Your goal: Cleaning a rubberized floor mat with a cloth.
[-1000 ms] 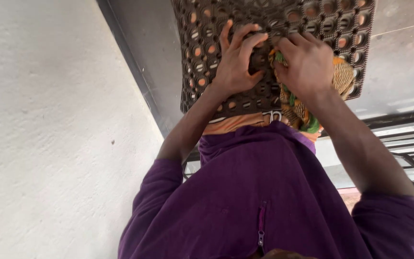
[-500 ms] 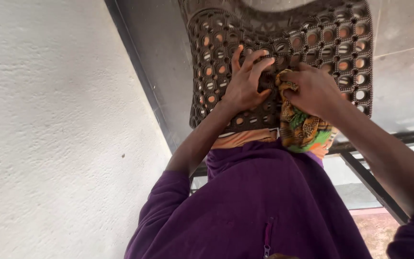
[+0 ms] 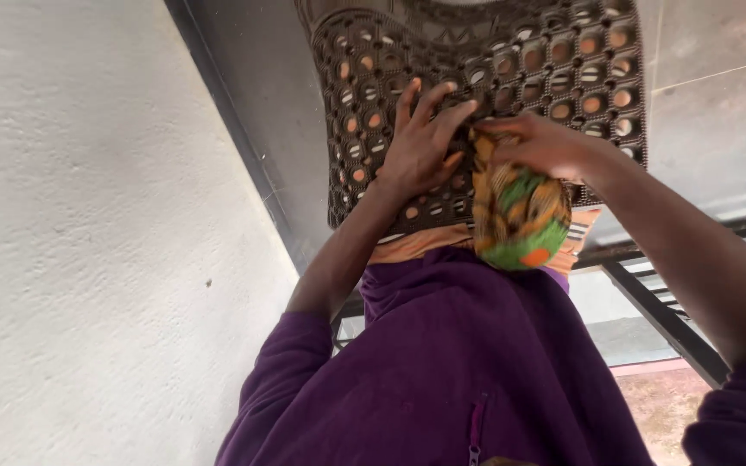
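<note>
A: What is the person wearing?

B: A purple fleece-like top (image 3: 468, 362) with long sleeves, both pushed up so the forearms are bare.

A: Any fastening on it?

B: A short zip (image 3: 475, 421) runs down the middle of the chest, with purple tape and a small metal pull.

A: Anything under the top?

B: An orange band of cloth (image 3: 416, 242) shows below its hem, with a bit of pale striped trim.

A: Rings, a watch?

B: None show on the left hand (image 3: 420, 142) or the right hand (image 3: 537, 147).

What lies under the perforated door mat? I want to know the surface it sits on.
The mat lies on grey floor tiles; orange-tan shows through its round holes. The left hand pressed flat on it and the patterned cloth in the right hand cover part.
</note>
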